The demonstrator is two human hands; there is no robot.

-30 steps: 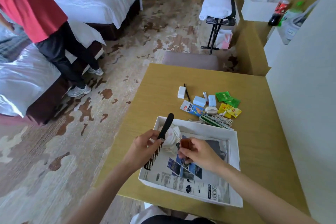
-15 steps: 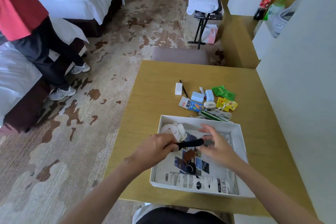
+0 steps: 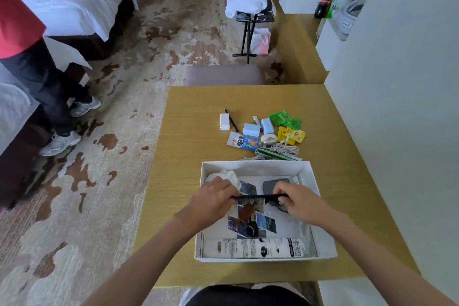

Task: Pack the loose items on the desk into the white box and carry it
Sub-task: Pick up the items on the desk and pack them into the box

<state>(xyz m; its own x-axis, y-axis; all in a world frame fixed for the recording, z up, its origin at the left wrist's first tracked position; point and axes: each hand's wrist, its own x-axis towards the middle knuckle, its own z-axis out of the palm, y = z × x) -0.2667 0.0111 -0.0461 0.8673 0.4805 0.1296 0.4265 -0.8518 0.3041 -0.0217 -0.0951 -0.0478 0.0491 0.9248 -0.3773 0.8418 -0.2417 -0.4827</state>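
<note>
Desk [image 3: 198,112]: loose items [image 3: 263,131] lie past its middle, toward the far edge.
White box [image 3: 255,163]: at your near edge.
Hands: your left hand [image 3: 211,200] grips the toothed end, your right hand [image 3: 300,202] pinches the handle.
Comb [image 3: 258,198]: level above the box's middle, lying left to right.

Both forearms stretched in over the near edge of the table [image 3: 198,107], angled toward each other. The left grip [image 3: 213,202], knuckles up, pinched one end of a comb [image 3: 258,198]. The right grip [image 3: 301,202], fingers curled, pinched the other end.
</note>
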